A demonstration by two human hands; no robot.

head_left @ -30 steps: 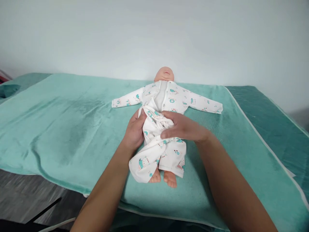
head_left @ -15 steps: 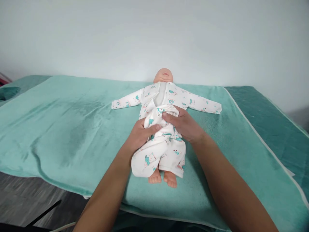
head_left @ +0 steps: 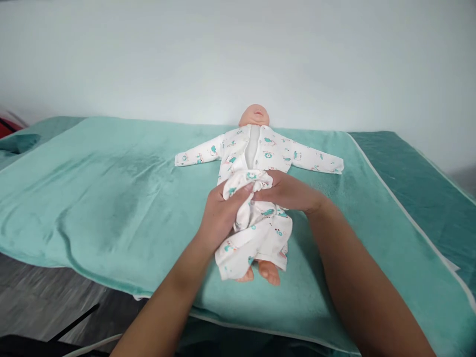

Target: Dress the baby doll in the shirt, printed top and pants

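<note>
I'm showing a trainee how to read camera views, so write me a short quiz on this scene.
1. What are the left hand and right hand holding?
A) A bottle
B) Bunched printed cloth
C) A brush

2. True or false: the doll lies with both sleeves spread out to the sides.

3. Fill in the blank: below the lower hem, the doll's bare ____ show.

Key: 1 B; 2 true; 3 feet.

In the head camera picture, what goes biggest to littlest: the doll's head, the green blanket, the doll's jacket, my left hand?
1. green blanket
2. doll's jacket
3. left hand, partly behind cloth
4. doll's head
</note>
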